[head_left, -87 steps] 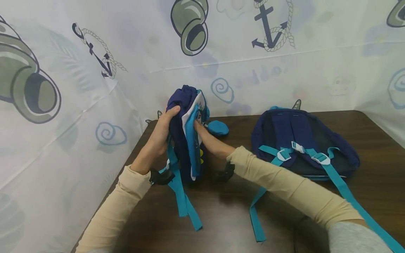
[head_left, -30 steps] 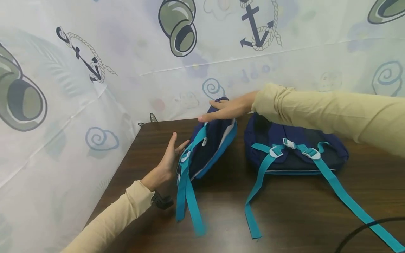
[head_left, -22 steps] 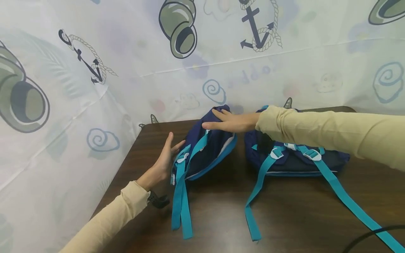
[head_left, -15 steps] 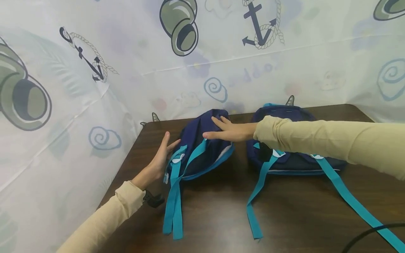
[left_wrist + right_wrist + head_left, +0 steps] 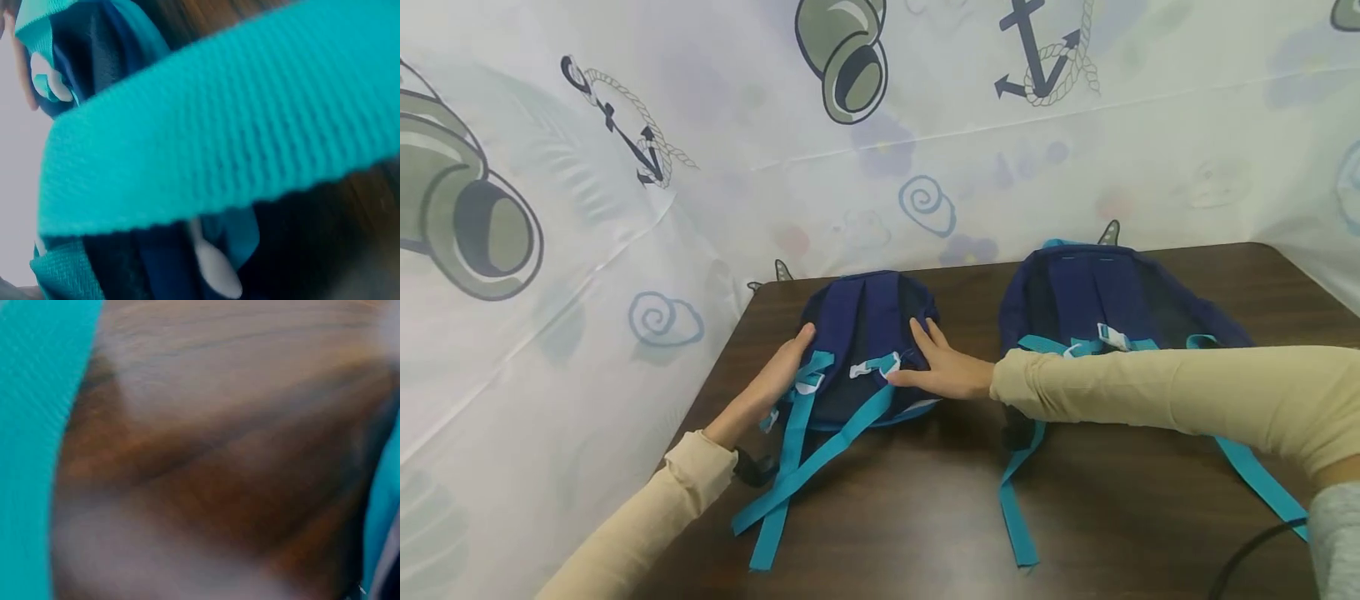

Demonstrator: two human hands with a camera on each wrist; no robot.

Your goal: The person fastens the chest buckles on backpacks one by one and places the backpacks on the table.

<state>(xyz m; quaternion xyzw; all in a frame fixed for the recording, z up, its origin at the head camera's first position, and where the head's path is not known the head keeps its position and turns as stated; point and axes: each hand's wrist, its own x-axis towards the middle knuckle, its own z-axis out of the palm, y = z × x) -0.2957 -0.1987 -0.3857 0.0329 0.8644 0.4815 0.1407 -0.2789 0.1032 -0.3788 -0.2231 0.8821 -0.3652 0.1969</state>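
A small navy backpack [image 5: 853,312] lies on the table in the head view, its shoulder-strap side up. Two teal webbing straps [image 5: 835,450] with white buckles trail from it toward the front and cross each other. My left hand [image 5: 775,371] rests along its left side, thumb extended and fingertips partly hidden. Against the right side lies my right hand [image 5: 951,371], fingers spread and straight. Close-up teal webbing [image 5: 219,125] fills much of the left wrist view. The right wrist view shows blurred wood, a teal strap [image 5: 37,437] and a bag edge.
A second navy backpack [image 5: 1108,287] lies to the right, partly covered by my right sleeve [image 5: 1150,383]. Its teal straps hang forward over the brown table [image 5: 940,508]. A black cable [image 5: 1247,550] runs at the front right. Printed cloth [image 5: 737,125] stands behind and left.
The left backpack went from held upright, with my right hand at its front, to tilted, then down flat with its straps up. My right hand slid from its top to its right side.
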